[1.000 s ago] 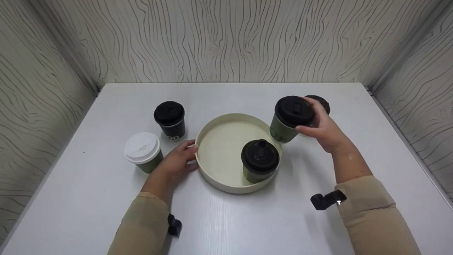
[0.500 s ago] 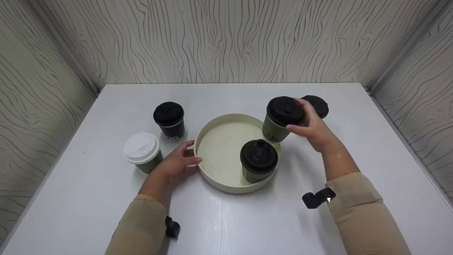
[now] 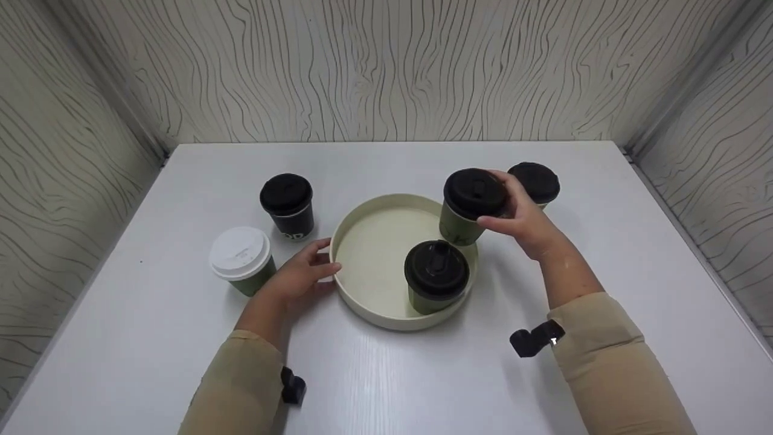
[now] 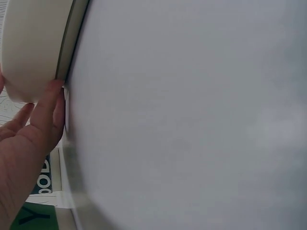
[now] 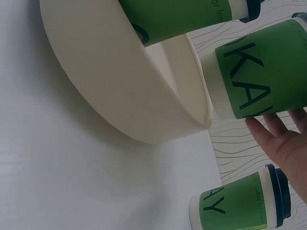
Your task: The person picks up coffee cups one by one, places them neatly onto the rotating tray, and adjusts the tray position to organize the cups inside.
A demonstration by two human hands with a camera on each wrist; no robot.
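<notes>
The cup [image 3: 460,226] is clasped in the right hand [image 3: 526,225], up by the far right side of the tray [image 3: 395,323], which is pinched by the left hand [image 3: 300,276]. If lowered too early, it'd probably get snagged and tipped.

Head cam: your R hand [image 3: 519,223] hides most of rear R cup [image 3: 535,181] below its lid; L sleeve [image 3: 232,386] & R sleeve [image 3: 616,362] run off btm edge; white lid's [image 3: 240,251] print illegible. L-wrist cam: tray [image 4: 33,43] cropped, top. R-wrist cam: held cup [image 5: 268,72] cropped, R edge; tray cup [image 5: 180,19], top.
</notes>
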